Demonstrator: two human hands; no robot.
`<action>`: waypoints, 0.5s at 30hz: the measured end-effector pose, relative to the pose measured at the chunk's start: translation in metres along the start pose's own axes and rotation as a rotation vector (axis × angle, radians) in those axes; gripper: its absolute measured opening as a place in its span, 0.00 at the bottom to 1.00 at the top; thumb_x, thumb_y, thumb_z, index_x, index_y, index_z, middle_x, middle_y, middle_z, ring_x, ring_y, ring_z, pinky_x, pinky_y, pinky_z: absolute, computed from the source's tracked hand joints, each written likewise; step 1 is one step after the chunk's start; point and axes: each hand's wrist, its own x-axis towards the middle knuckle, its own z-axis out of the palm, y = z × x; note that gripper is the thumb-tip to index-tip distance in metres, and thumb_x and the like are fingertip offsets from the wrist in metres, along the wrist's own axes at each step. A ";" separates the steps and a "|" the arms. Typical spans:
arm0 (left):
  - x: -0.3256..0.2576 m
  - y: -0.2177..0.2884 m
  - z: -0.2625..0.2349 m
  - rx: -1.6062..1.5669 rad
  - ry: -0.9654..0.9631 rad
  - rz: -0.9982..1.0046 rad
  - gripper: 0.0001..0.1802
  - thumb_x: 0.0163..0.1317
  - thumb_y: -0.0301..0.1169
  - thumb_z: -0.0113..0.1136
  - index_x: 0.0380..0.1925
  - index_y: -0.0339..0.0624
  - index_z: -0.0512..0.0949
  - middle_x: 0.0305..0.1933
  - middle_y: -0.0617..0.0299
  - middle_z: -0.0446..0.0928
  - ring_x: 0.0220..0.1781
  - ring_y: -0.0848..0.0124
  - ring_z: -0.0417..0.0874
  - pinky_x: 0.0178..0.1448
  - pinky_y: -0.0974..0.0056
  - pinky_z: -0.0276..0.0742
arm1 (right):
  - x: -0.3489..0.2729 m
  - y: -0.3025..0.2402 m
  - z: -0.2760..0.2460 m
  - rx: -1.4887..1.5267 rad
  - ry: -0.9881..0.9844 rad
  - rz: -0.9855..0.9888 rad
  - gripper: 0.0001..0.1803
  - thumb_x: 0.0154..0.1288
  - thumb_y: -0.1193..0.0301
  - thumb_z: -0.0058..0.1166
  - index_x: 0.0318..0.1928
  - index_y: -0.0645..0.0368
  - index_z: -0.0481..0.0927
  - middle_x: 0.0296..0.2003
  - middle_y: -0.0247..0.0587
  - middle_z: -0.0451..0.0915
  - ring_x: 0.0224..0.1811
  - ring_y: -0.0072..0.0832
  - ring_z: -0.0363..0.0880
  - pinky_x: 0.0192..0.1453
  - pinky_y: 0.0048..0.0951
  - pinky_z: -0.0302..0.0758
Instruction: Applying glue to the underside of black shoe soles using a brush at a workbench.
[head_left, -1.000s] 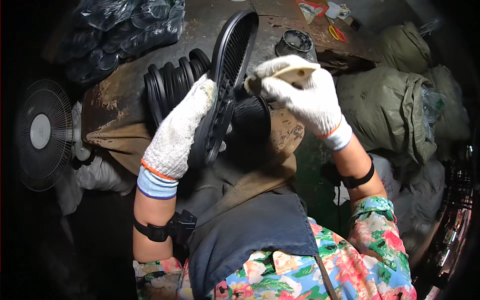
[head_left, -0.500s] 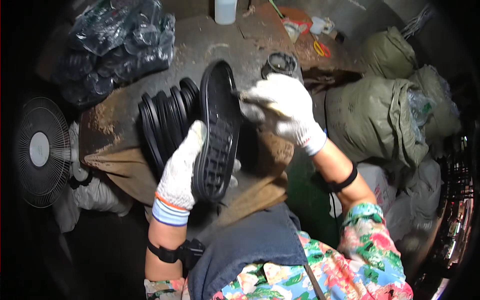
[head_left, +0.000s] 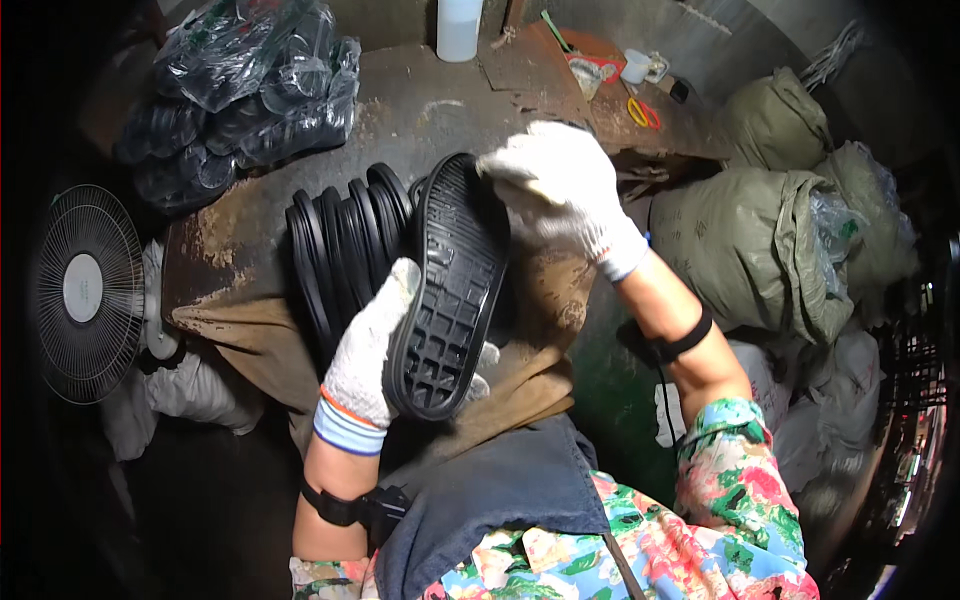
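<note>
My left hand (head_left: 365, 350), in a white knit glove, is closed round a black rubber shoe sole (head_left: 455, 285), thumb along its left edge and fingertips showing past its right edge. The sole is tilted up, its hollow inner face with a grid of pockets toward me. At its far end my gloved right hand (head_left: 565, 190) is closed, fingertips by the upper right rim. A thin brush-like tool in that hand is mostly hidden now. Just left of the held sole, several black soles (head_left: 345, 235) stand on edge in a row.
Bagged black soles (head_left: 245, 100) are heaped at the far left of the worn table (head_left: 400, 105). At the back stand a bottle (head_left: 458, 30) and yellow-red scissors (head_left: 643, 113). A fan (head_left: 85, 295) is at left; stuffed green sacks (head_left: 745, 245) fill the right.
The sole has turned and tilted in my left hand, showing more of its inner face. My right hand has moved slightly up and left, covering the dark pot seen earlier.
</note>
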 end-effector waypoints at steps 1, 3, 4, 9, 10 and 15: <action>-0.004 -0.001 0.002 0.014 -0.004 -0.010 0.42 0.80 0.62 0.42 0.75 0.35 0.66 0.69 0.38 0.77 0.55 0.31 0.86 0.51 0.25 0.86 | 0.007 0.001 0.002 0.032 0.024 -0.016 0.11 0.55 0.66 0.71 0.40 0.48 0.87 0.29 0.35 0.82 0.35 0.40 0.82 0.41 0.41 0.79; -0.003 0.003 0.004 0.037 -0.064 0.015 0.43 0.81 0.62 0.40 0.77 0.36 0.63 0.74 0.38 0.71 0.56 0.29 0.85 0.52 0.23 0.84 | 0.015 0.003 0.012 0.064 0.003 -0.032 0.12 0.55 0.67 0.70 0.41 0.48 0.88 0.30 0.35 0.83 0.36 0.40 0.83 0.43 0.41 0.80; -0.001 0.007 0.007 0.023 -0.117 0.023 0.43 0.81 0.62 0.39 0.78 0.36 0.62 0.75 0.38 0.70 0.57 0.28 0.84 0.53 0.22 0.83 | 0.018 0.004 0.018 0.073 0.016 -0.060 0.12 0.55 0.67 0.70 0.42 0.49 0.88 0.30 0.36 0.83 0.37 0.40 0.83 0.44 0.41 0.80; 0.009 0.017 -0.011 -0.033 -0.225 -0.015 0.44 0.80 0.62 0.42 0.80 0.38 0.59 0.78 0.35 0.67 0.62 0.24 0.81 0.58 0.19 0.79 | 0.011 -0.009 0.032 0.073 0.219 0.027 0.10 0.60 0.67 0.70 0.43 0.49 0.90 0.37 0.35 0.88 0.40 0.38 0.86 0.48 0.38 0.82; 0.013 0.016 -0.012 -0.043 -0.214 -0.019 0.44 0.80 0.62 0.42 0.80 0.38 0.58 0.78 0.35 0.67 0.62 0.24 0.80 0.58 0.19 0.79 | 0.002 -0.011 0.034 0.078 0.325 0.114 0.09 0.62 0.68 0.70 0.43 0.49 0.90 0.39 0.34 0.89 0.41 0.37 0.87 0.49 0.37 0.82; 0.005 0.010 -0.015 -0.073 -0.229 -0.014 0.45 0.80 0.61 0.41 0.82 0.38 0.55 0.78 0.34 0.66 0.61 0.24 0.81 0.58 0.20 0.80 | -0.024 -0.023 0.040 0.273 0.201 0.424 0.07 0.64 0.69 0.67 0.43 0.49 0.91 0.39 0.33 0.91 0.38 0.35 0.86 0.49 0.34 0.80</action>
